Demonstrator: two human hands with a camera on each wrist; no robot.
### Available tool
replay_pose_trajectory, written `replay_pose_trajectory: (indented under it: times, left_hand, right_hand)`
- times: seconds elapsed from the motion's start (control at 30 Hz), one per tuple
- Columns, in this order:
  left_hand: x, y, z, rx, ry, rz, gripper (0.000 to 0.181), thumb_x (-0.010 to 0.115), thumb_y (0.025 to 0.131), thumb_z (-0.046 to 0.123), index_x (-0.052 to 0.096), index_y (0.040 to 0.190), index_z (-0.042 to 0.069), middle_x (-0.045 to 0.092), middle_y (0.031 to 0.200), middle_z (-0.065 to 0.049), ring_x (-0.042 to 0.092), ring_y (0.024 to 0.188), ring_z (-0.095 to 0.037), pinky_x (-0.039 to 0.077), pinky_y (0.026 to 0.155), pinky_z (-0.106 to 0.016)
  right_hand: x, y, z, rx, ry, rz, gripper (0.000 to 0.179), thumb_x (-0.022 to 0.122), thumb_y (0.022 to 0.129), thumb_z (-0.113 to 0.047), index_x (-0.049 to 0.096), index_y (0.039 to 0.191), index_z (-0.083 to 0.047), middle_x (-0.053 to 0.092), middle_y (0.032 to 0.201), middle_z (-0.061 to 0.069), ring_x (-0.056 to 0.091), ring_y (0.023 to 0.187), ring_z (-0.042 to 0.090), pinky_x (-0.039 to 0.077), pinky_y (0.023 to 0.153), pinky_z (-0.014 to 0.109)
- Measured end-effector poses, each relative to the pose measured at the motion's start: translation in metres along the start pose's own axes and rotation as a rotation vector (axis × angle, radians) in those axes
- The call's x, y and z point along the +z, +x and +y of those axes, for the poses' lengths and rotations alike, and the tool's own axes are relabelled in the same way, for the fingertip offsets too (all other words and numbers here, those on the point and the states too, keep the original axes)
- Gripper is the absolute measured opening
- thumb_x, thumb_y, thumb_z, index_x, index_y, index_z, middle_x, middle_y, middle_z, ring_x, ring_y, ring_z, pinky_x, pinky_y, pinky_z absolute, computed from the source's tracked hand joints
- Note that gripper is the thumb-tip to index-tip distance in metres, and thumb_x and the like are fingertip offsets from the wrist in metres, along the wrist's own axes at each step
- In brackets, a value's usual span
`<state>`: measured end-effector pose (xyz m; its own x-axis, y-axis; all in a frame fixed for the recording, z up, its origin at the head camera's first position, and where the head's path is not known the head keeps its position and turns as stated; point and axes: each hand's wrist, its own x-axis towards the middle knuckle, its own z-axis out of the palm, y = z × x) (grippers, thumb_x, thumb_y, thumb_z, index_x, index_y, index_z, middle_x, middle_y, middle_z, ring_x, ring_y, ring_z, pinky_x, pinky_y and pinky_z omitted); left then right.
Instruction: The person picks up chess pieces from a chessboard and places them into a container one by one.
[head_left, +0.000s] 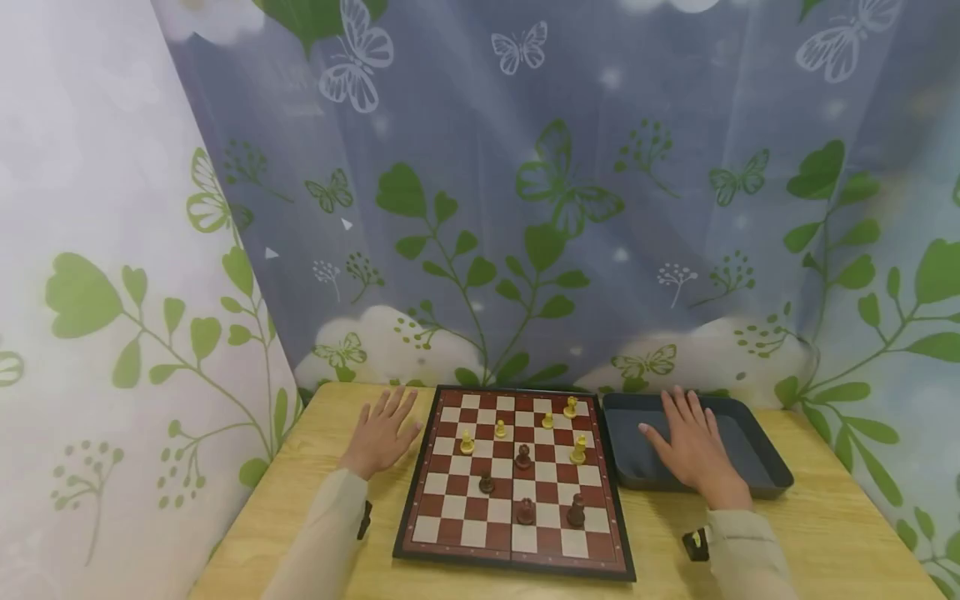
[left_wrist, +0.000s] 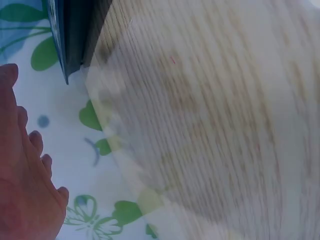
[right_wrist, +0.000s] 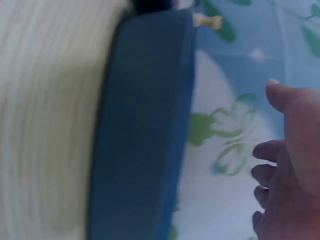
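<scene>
My left hand [head_left: 381, 437] is spread flat with straight fingers just left of a folding chessboard [head_left: 512, 561], holding nothing. Over the dark grey tray [head_left: 776, 477] at the board's right, my right hand [head_left: 693, 450] is spread too, with nothing in its fingers. Several yellow chess pieces stand on the far half of the board, among them a pawn [head_left: 500, 428] and a knight [head_left: 578, 450]. Several dark pieces stand nearer, including a bishop-like piece [head_left: 576, 510] and a pawn [head_left: 487, 482]. In the right wrist view the tray's side [right_wrist: 142, 125] lies beside the fingers.
The wooden table [head_left: 300, 467] carries the board and tray. A patterned curtain [head_left: 480, 250] hangs right behind its back edge, and a pale patterned cloth [head_left: 112, 333] lines the left side. Each wrist wears a small black device, such as the one [head_left: 696, 544] on the right.
</scene>
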<state>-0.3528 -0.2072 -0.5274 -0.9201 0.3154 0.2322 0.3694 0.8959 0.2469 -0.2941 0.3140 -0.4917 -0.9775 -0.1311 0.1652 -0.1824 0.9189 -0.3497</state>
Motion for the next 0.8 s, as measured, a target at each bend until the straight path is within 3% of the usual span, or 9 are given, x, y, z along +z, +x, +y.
replay_pose_trajectory:
  times: [0.27, 0.37, 0.57, 0.8]
  left_hand:
    - [-0.002, -0.014, 0.004, 0.152, -0.055, -0.002, 0.065, 0.048, 0.107, 0.042, 0.034, 0.159, 0.006, 0.034, 0.162, -0.023, 0.032, 0.147, -0.050, 0.025, 0.114, -0.072]
    - [0.001, -0.024, 0.003, 0.167, -0.088, -0.035, 0.066, 0.048, 0.107, 0.043, 0.034, 0.159, 0.005, 0.035, 0.161, -0.023, 0.033, 0.146, -0.050, 0.025, 0.114, -0.072]
    - [0.008, -0.039, 0.000, 0.164, -0.084, -0.117, 0.068, 0.044, 0.107, 0.049, 0.034, 0.159, 0.007, 0.033, 0.164, -0.016, 0.031, 0.149, -0.045, 0.025, 0.117, -0.068]
    - [0.009, -0.044, 0.008, 0.190, -0.080, -0.160, 0.062, 0.048, 0.108, 0.041, 0.038, 0.157, 0.004, 0.035, 0.162, -0.018, 0.032, 0.148, -0.047, 0.027, 0.116, -0.068]
  right_hand:
    - [-0.019, -0.014, -0.029, -0.090, 0.084, -0.028, 0.081, 0.054, 0.104, -0.047, 0.028, 0.156, 0.010, 0.019, 0.161, 0.037, 0.011, 0.149, 0.058, 0.012, 0.115, 0.075]
    - [-0.024, -0.022, -0.040, -0.131, 0.192, -0.091, 0.074, 0.057, 0.104, -0.041, 0.036, 0.153, 0.009, 0.024, 0.160, 0.035, 0.012, 0.147, 0.060, 0.016, 0.111, 0.078]
    - [-0.029, -0.036, -0.062, -0.141, 0.389, -0.293, 0.065, 0.055, 0.105, -0.043, 0.042, 0.155, -0.004, 0.023, 0.162, 0.032, 0.015, 0.148, 0.057, 0.028, 0.107, 0.077]
    - [-0.010, -0.040, -0.072, -0.252, 0.522, -0.385, 0.055, 0.054, 0.107, -0.032, 0.047, 0.149, 0.003, 0.045, 0.152, 0.029, 0.036, 0.140, 0.056, 0.035, 0.105, 0.073]
